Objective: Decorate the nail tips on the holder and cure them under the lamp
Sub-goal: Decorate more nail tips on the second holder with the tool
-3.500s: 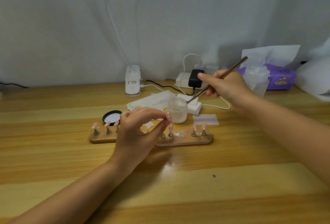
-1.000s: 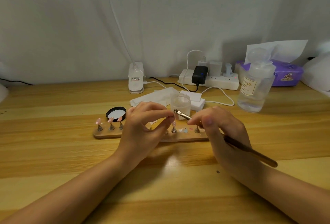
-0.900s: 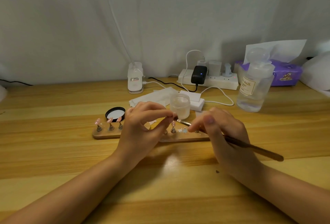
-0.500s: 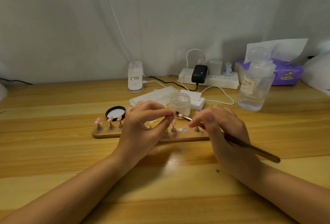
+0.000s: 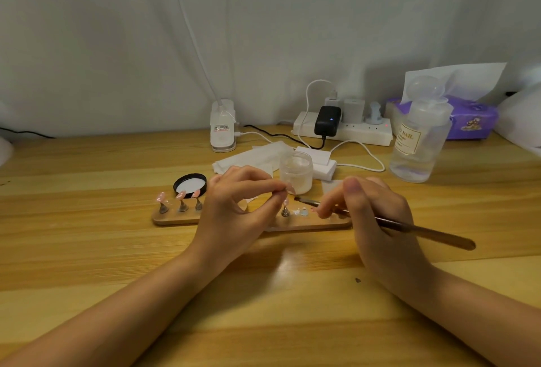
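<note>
A long wooden holder (image 5: 307, 223) lies across the table's middle, with pink nail tips on small metal stands (image 5: 181, 202) at its left end. My left hand (image 5: 234, 211) hovers over the holder's middle and pinches a pink nail tip (image 5: 290, 188) between thumb and forefinger. My right hand (image 5: 374, 214) grips a brown brush (image 5: 424, 232), whose bristle end (image 5: 301, 200) points left just below that tip. A bare metal stand (image 5: 285, 211) sits under the pinched tip. Small blobs of pale gel (image 5: 303, 212) lie on the holder.
An open clear jar (image 5: 296, 172) stands just behind the hands, its black lid (image 5: 190, 185) to the left. White wipes (image 5: 248, 157), a lamp base (image 5: 223, 126), a power strip (image 5: 345, 129), a clear pump bottle (image 5: 418, 135) and a purple tissue pack (image 5: 471, 118) line the back.
My right hand came down from the jar to the holder with the brush. In the last second the brush tip has shifted slightly beside the pinched tip; my left hand has stayed put.
</note>
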A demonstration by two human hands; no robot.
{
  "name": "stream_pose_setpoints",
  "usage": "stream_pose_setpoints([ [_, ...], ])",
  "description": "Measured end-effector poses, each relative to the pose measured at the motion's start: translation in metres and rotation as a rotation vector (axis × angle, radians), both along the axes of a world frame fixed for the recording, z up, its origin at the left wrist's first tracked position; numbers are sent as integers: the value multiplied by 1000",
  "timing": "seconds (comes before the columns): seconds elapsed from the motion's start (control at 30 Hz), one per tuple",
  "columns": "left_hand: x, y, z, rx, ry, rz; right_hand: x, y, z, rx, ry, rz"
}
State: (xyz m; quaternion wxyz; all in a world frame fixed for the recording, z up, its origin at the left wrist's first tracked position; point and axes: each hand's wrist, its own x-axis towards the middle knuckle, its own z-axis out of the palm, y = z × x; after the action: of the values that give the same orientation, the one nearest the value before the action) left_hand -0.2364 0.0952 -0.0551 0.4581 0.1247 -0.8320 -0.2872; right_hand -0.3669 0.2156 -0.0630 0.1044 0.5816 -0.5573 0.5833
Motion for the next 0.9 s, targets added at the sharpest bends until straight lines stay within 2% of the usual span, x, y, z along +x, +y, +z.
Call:
stream_pose_setpoints([
  [0.2,0,1,1,-1,5,-1,3,-4,4,3,141,-17],
  [0.4,0,0,1,36,-8,0,-1,0,0,-33,-9,3],
  [0.6,0,1,2,33,-2,-12,2,-5,3,7,115,1],
  [0.8,0,1,2,50,2,-11,-1,0,0,-5,-9,-18],
  [0.9,0,1,2,62,0,-13,0,-1,2,-26,6,-19],
])
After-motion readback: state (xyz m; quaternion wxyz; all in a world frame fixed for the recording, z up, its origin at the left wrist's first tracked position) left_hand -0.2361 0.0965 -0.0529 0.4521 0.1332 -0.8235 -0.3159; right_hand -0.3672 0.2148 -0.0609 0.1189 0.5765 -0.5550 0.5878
